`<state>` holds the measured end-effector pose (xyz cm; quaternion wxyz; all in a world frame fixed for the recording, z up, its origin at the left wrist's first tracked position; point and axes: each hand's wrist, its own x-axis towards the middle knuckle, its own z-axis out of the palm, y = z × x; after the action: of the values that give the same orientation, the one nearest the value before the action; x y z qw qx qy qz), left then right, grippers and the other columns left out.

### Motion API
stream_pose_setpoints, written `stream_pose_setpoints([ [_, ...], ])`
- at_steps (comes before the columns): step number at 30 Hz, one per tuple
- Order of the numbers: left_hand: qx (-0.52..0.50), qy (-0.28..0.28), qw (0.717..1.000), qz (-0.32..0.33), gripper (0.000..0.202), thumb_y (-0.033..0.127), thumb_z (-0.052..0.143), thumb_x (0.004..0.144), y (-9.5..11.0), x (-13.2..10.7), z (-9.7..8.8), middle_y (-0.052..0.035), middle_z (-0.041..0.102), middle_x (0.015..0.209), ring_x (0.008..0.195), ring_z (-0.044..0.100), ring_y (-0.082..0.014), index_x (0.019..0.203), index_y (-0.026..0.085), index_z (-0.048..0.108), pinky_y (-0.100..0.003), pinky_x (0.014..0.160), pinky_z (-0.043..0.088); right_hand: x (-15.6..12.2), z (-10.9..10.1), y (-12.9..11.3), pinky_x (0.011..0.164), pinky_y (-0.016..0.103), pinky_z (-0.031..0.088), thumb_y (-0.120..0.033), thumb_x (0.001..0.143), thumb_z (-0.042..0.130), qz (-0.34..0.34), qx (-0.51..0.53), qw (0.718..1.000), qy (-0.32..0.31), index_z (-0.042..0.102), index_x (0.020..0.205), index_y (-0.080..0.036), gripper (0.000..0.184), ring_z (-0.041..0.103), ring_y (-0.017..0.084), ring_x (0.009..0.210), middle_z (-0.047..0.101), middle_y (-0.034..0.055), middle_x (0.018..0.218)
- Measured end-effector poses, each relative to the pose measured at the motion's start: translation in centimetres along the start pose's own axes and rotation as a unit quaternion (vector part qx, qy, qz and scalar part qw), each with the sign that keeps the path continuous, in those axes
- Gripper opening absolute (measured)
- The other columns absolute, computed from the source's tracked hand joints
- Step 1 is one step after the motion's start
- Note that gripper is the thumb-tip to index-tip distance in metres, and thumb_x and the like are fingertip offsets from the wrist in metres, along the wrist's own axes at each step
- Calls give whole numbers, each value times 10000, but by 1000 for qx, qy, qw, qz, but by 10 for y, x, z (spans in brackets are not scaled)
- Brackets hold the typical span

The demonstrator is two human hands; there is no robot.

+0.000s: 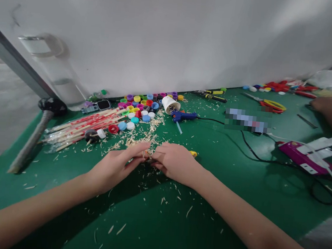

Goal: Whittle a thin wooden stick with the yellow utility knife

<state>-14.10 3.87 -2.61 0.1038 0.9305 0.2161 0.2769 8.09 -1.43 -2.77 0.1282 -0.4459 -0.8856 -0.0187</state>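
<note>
My left hand (118,165) is closed, thumb and fingers pinching a small thin light piece (143,153) that looks like a wooden stick; most of it is hidden. My right hand (176,162) is closed just beside it, fingertips almost meeting the left ones. A yellow end (193,153) sticks out behind my right hand, looking like the handle of a utility knife; its blade is mostly hidden by the fingers. Pale wood shavings (136,139) lie heaped beyond my fingers and scattered over the green table (197,225).
Bottle caps (146,118), wrapped chopsticks (86,126), a hammer (32,143) and a smartwatch (102,104) lie left. A blue glue gun (184,116) leans by a white cup (169,104). Scissors (269,104) and a purple power strip (304,156) lie right, near another person's hand (328,109).
</note>
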Motion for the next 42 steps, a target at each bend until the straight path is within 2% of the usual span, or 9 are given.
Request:
stream_pose_setpoints([
  [6, -19, 20, 1000, 5, 486, 135, 517, 910, 2, 0, 9, 3, 744, 966, 894, 718, -110, 1353, 260, 361, -209, 753, 594, -8, -7, 2, 634, 310, 297, -235, 912, 521, -20, -29, 999, 19, 638, 900, -153, 144, 461, 165, 763, 588, 45, 801],
  [11, -128, 27, 991, -17, 543, 108, 524, 902, 10, 6, 18, 7, 736, 941, 921, 709, -81, 1370, 239, 281, -212, 857, 579, -32, -16, 1, 636, 314, 265, -182, 932, 481, -12, -89, 996, 16, 593, 845, -172, 142, 449, 164, 770, 578, 29, 789],
  [16, -150, 15, 989, -11, 543, 113, 546, 895, 14, 6, 21, 1, 742, 952, 934, 713, -97, 1353, 249, 287, -242, 874, 585, -49, -15, -8, 626, 310, 283, -108, 878, 511, -13, -128, 991, 27, 584, 864, -172, 98, 455, 164, 755, 586, 24, 805],
  [23, -204, 73, 976, 7, 569, 10, 529, 863, 15, 5, 17, -17, 691, 959, 925, 711, -118, 1327, 256, 311, -276, 832, 613, -76, -21, -8, 667, 320, 384, -109, 889, 518, 13, -117, 988, 104, 615, 1023, -113, 165, 506, 177, 789, 624, 54, 845],
  [29, -142, 22, 989, 16, 615, 29, 549, 858, 12, 6, 19, -4, 690, 963, 937, 698, -98, 1373, 249, 296, -258, 862, 595, -115, -34, 8, 698, 317, 451, -157, 871, 597, 78, -97, 976, 180, 616, 1025, -123, 159, 550, 174, 794, 660, 69, 877],
  [33, -129, 7, 991, 32, 636, 40, 549, 866, 17, 14, 21, 0, 690, 981, 933, 694, -86, 1394, 252, 264, -232, 840, 593, -121, -35, 17, 687, 308, 458, -181, 864, 614, 100, -114, 970, 189, 622, 1001, -135, 145, 563, 171, 786, 664, 62, 867],
  [37, -129, 6, 991, 38, 623, 51, 562, 864, 25, 23, 14, -4, 704, 962, 928, 698, -94, 1391, 238, 288, -230, 822, 598, -117, -31, 19, 677, 307, 448, -220, 887, 588, 108, -127, 971, 169, 628, 972, -145, 120, 562, 172, 785, 670, 51, 863],
  [40, -145, 44, 988, 32, 641, 36, 577, 847, 30, 32, 1, -11, 709, 924, 916, 707, -116, 1394, 236, 306, -261, 822, 610, -115, -30, 19, 680, 305, 439, -237, 899, 574, 119, -121, 971, 167, 627, 975, -151, 127, 558, 170, 789, 668, 45, 864],
  [42, -166, 77, 982, 56, 698, 12, 600, 821, 33, 39, -8, -11, 705, 903, 912, 710, -135, 1407, 253, 306, -301, 831, 619, -116, -29, 19, 679, 301, 432, -234, 906, 562, 115, -113, 974, 160, 623, 983, -154, 126, 552, 165, 782, 663, 40, 857],
])
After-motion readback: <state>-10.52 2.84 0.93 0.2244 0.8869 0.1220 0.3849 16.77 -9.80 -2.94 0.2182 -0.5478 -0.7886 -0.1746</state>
